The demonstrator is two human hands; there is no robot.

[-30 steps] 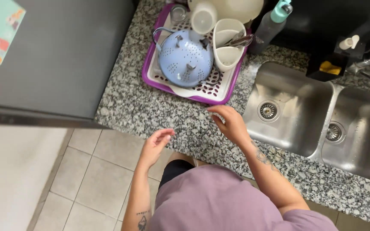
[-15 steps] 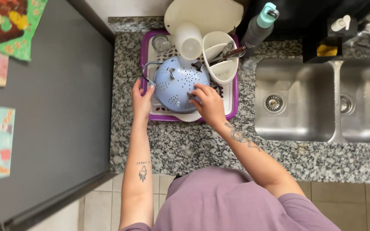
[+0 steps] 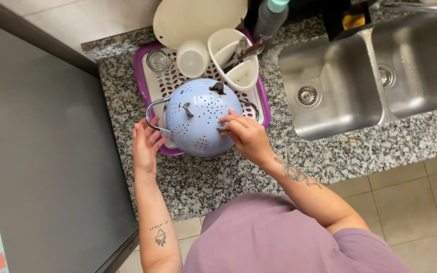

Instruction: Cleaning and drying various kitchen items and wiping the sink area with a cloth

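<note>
A pale blue colander with small holes and metal handles lies upside down on the front of a white drying rack with a purple rim. My right hand grips the colander's right side. The spread fingers of my left hand reach the metal loop handle on its left. Behind the colander on the rack stand a small clear glass, a white cup and a white cutlery holder with utensils in it.
A large cream plate leans at the back of the rack beside a teal-capped bottle. A double steel sink is set into the speckled granite counter to the right. A grey appliance top fills the left.
The view has come closer. My right hand has shifted from the top of the colander to its right side, and my left hand has dropped to the left handle.
</note>
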